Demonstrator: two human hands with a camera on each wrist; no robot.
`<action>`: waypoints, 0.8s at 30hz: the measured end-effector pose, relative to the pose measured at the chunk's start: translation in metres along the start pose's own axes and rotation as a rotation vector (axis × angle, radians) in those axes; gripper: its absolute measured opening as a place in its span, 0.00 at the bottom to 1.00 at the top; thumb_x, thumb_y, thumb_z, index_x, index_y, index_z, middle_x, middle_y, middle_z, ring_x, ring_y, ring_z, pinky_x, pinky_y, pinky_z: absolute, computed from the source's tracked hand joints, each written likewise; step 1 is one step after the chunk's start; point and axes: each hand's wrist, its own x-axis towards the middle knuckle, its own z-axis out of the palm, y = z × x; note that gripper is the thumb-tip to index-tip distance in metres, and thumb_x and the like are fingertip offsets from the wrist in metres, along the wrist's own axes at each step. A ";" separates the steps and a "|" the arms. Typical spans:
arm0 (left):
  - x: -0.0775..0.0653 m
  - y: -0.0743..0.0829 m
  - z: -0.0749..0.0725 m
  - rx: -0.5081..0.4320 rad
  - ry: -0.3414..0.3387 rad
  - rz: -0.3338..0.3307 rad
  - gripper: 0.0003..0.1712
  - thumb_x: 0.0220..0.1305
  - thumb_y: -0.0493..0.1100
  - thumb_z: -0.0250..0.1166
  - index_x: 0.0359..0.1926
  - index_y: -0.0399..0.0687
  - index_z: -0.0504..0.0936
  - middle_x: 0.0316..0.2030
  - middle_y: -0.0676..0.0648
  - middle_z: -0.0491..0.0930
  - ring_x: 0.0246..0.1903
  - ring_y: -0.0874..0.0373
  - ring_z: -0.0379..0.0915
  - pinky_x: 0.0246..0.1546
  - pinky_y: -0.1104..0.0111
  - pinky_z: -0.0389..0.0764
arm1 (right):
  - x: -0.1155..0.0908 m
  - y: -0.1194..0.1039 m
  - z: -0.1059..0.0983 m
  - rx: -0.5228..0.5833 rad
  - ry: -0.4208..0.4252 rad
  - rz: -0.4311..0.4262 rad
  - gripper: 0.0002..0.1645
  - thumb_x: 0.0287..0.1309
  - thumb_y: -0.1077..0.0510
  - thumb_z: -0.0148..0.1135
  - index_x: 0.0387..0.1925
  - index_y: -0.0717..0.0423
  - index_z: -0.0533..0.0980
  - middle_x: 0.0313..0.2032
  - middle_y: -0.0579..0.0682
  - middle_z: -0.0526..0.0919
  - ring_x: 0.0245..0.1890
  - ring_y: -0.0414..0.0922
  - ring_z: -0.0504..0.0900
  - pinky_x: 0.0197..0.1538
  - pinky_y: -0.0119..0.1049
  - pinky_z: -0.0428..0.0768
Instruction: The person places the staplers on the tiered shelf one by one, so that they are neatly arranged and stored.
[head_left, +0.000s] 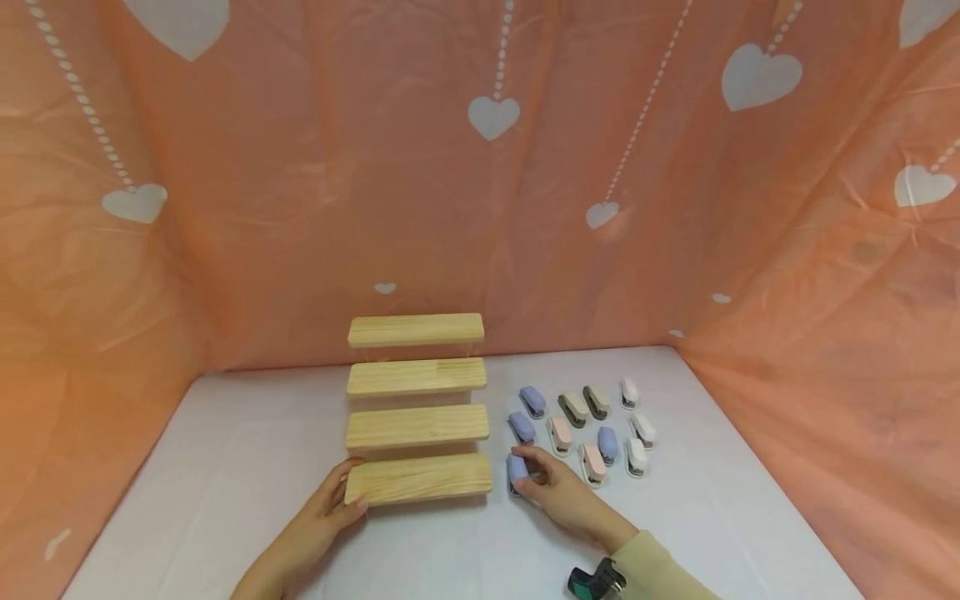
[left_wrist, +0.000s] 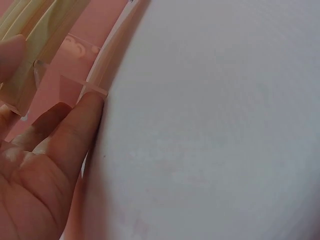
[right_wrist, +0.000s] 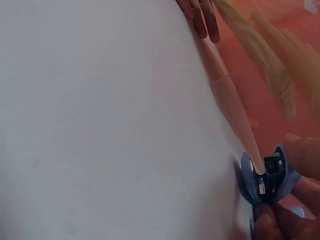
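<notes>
A: What is the left hand (head_left: 324, 507) doing?
B: It grasps the left end of the lowest wooden board (head_left: 420, 480), its thumb on the front edge. Three more boards (head_left: 417, 377) rise in steps behind.
A: And the right hand (head_left: 561, 493)?
B: It pinches a purple stapler (head_left: 516, 468) between thumb and fingers, just to the right of that lowest board and apart from it. Whether the stapler touches the white surface (head_left: 225, 475), one cannot tell.
A: Are there others?
B: Ten staplers lie beyond and to the right of that hand: three purple, two beige, two pink (head_left: 592, 463) and three white (head_left: 636, 457). An orange cloth with pale hearts (head_left: 493, 117) hangs behind.
</notes>
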 end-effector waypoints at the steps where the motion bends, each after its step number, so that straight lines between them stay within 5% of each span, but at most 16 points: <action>1: 0.000 -0.001 0.001 -0.007 0.003 -0.001 0.37 0.67 0.48 0.60 0.72 0.52 0.54 0.72 0.31 0.48 0.70 0.35 0.42 0.66 0.38 0.48 | -0.001 -0.001 0.000 -0.005 0.006 0.001 0.31 0.64 0.50 0.62 0.67 0.50 0.67 0.56 0.52 0.74 0.51 0.47 0.75 0.52 0.40 0.76; 7: 0.001 -0.005 0.003 -0.014 0.006 -0.001 0.37 0.67 0.47 0.61 0.71 0.53 0.55 0.71 0.31 0.50 0.70 0.34 0.43 0.65 0.39 0.51 | -0.007 -0.020 -0.005 -0.013 0.055 -0.023 0.30 0.64 0.51 0.62 0.65 0.54 0.68 0.56 0.54 0.75 0.53 0.51 0.76 0.54 0.46 0.77; 15: 0.001 -0.003 0.001 -0.021 0.000 -0.032 0.38 0.67 0.51 0.61 0.72 0.57 0.54 0.72 0.32 0.47 0.70 0.36 0.44 0.67 0.40 0.49 | -0.001 -0.070 -0.018 0.004 0.201 -0.189 0.29 0.65 0.55 0.62 0.65 0.56 0.67 0.58 0.52 0.75 0.56 0.48 0.74 0.55 0.42 0.76; 24: 0.001 -0.002 0.001 -0.066 0.007 -0.063 0.38 0.65 0.51 0.63 0.71 0.59 0.55 0.73 0.32 0.45 0.70 0.37 0.42 0.67 0.41 0.48 | 0.025 -0.116 -0.026 -0.025 0.201 -0.293 0.29 0.67 0.53 0.59 0.67 0.51 0.65 0.58 0.51 0.74 0.55 0.48 0.75 0.54 0.48 0.76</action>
